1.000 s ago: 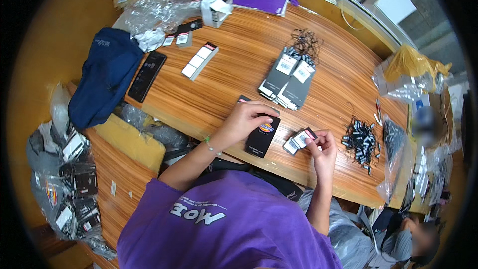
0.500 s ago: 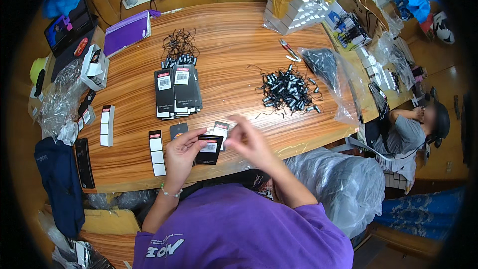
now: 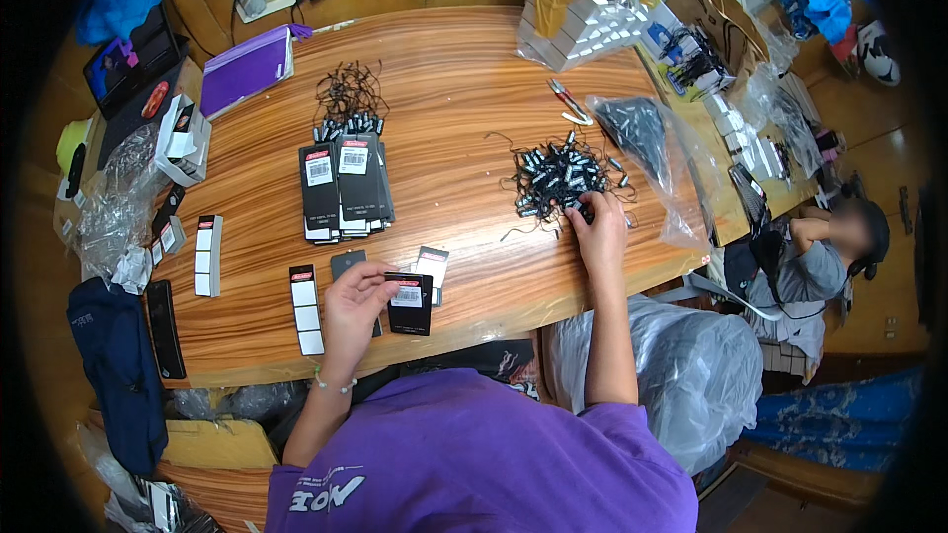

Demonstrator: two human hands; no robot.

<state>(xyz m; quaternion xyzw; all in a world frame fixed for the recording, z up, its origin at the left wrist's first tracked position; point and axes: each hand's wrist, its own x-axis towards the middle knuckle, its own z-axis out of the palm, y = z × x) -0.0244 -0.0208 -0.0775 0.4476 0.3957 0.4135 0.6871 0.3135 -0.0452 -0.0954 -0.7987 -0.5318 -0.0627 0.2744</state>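
two hands work well apart: the left hand (image 3: 351, 301) pinches a black card tag (image 3: 410, 302) at the table's near edge, its long axis running near to far, while the right hand (image 3: 595, 227), nearer, closes fingers in the pile of black fasteners (image 3: 558, 176) to the far right.

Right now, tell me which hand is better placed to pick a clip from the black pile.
Right. The right hand already touches the black pile, while the left hand holds a black tag near the table edge.

Flat black card (image 3: 409, 302) with white label; tangled, seemingly corded, black pile (image 3: 559, 178).
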